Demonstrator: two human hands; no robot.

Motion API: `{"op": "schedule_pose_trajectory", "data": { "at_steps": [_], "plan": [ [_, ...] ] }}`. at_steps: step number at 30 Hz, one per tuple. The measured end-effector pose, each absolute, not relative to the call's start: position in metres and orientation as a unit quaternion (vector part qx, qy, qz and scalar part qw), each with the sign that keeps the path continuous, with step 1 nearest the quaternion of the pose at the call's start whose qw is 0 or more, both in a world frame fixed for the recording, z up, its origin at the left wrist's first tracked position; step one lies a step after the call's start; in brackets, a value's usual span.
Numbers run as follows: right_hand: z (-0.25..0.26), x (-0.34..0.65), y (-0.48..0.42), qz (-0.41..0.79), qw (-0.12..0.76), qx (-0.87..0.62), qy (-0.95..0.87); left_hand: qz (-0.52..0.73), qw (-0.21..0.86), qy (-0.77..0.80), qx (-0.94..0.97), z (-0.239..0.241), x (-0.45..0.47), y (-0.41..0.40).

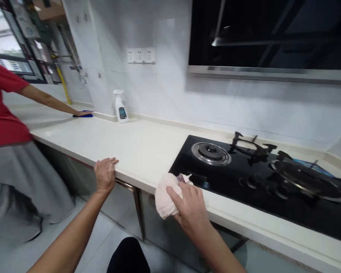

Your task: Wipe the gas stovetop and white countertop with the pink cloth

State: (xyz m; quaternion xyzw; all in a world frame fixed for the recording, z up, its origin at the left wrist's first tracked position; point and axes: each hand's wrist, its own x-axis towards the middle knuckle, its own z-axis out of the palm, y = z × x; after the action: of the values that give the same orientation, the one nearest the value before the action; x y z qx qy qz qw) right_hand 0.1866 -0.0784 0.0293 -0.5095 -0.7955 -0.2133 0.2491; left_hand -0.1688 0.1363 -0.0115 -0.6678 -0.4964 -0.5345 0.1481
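Observation:
My right hand (pixel 191 203) grips a bunched pale pink cloth (pixel 166 195) at the counter's front edge, just by the near left corner of the black gas stove (pixel 213 182). The cloth hangs partly over the edge. Off to the left, my left hand (pixel 105 172) rests on the edge of the white countertop (pixel 147 140) with its fingers stretched forward over the top; nothing shows in it. The stove's left burner (pixel 211 152) has no pan support over it. A black pan support (pixel 251 146) lies tilted at the stove's back.
A white spray bottle (pixel 121 108) stands against the wall. Farther left, a person in a red shirt (pixel 5 102) presses a blue cloth (pixel 83 114) on the counter. A range hood (pixel 269 41) overhangs the stove. Below the counter is an open cabinet door (pixel 139 212).

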Motion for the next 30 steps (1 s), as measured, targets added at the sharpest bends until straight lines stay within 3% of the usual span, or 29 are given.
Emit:
{"op": "schedule_pose_trajectory", "data": {
  "at_steps": [5,10,18,24,30],
  "plan": [
    [0.017,0.270,-0.136,-0.261,0.271,-0.546,-0.749,-0.521,0.159,-0.519,-0.659,-0.004,-0.170,0.139],
    [0.007,0.363,-0.197,-0.286,0.229,-0.574,-0.732,-0.499,0.147,-0.525,-0.674,0.017,-0.158,0.124],
    [-0.008,0.491,-0.285,-0.293,0.184,-0.669,-0.658,-0.482,0.109,-0.339,-0.800,0.049,-0.061,0.069],
    [0.017,0.452,-0.281,-0.292,0.110,-0.731,-0.607,-0.411,0.041,-0.195,-0.890,0.067,0.024,0.031],
    [0.037,0.354,-0.205,-0.220,0.186,-0.686,-0.668,-0.368,-0.010,-0.142,-0.919,0.067,0.090,0.024]
  ]
}}
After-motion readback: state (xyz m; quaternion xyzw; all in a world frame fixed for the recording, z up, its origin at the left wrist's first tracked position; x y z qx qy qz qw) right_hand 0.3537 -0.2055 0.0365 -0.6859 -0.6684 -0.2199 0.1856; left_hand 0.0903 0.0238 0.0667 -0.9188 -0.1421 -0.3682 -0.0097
